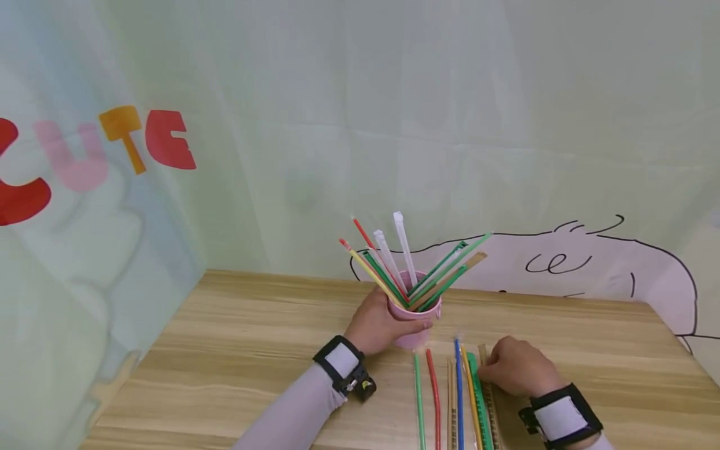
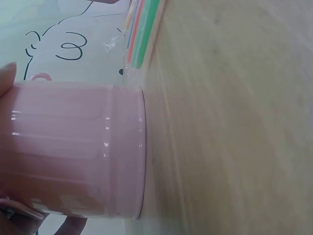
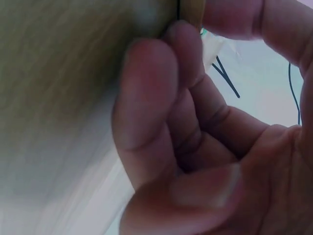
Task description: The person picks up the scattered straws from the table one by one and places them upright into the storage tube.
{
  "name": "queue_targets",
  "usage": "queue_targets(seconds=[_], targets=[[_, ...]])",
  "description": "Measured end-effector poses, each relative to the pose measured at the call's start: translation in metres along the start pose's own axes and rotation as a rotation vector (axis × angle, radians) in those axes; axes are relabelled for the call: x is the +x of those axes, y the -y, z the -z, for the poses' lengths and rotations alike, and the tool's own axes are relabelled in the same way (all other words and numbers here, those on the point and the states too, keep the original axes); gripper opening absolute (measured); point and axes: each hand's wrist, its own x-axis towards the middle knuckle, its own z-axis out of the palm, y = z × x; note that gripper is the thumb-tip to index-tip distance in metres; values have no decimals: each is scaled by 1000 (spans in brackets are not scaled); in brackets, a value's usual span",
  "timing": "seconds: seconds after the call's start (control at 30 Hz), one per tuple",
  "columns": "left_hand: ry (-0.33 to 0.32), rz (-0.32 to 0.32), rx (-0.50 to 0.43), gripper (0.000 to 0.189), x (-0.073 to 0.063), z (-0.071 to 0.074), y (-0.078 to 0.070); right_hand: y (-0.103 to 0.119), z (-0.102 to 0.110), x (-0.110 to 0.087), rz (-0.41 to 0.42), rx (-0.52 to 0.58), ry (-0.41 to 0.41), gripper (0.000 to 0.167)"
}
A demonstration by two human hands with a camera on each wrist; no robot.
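Observation:
In the head view my left hand (image 1: pixel 378 324) grips a small pink bucket (image 1: pixel 415 339), its thumb across the front. The bucket stands upright and holds several drinking straws (image 1: pixel 402 234), green, red, yellow, brown and white-wrapped, fanning out. Its smooth wall (image 2: pixel 73 147) fills the left of the left wrist view. My right hand (image 1: pixel 520 365) is at the right end of a row of straws on the table, pinching a brown straw (image 1: pixel 490 400) near its far end. Only a bit of that straw (image 3: pixel 193 11) shows between the fingertips in the right wrist view.
Beside the brown straw lie a wide green straw (image 1: pixel 478 400), a yellow one (image 1: pixel 470 397), a blue one (image 1: pixel 459 387), thin brown ones, a red one (image 1: pixel 434 394) and a green one (image 1: pixel 419 400). A printed curtain (image 1: pixel 349 125) hangs behind the wooden table (image 1: pixel 242 337).

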Motion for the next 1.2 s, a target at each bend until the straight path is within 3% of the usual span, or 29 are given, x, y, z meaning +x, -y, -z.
queue_targets(seconds=[0.23,0.5,0.6,0.7,0.83,0.93,1.07,1.2], targets=[[8,5,-21,76,-1,1,-3,-2,16,-2,8,21,-25,26],[-9,-13,4,75,3,-3,-2,6,77,-40,85,162,-181,22],[-6,-8,-1,75,4,-3,-2,15,94,-57,125,227,-313,25],[-3,4,0,76,5,-3,-1,27,103,-67,190,325,-510,23],[-3,0,4,76,6,-2,0,48,105,-67,271,509,-791,13],[-1,-8,-8,75,5,-3,0,62,102,-60,330,639,-905,9],[5,-10,-20,73,4,-3,-1,74,91,-48,378,702,-921,9],[4,-22,-13,73,5,-4,-1,83,75,-34,389,623,-868,12]])
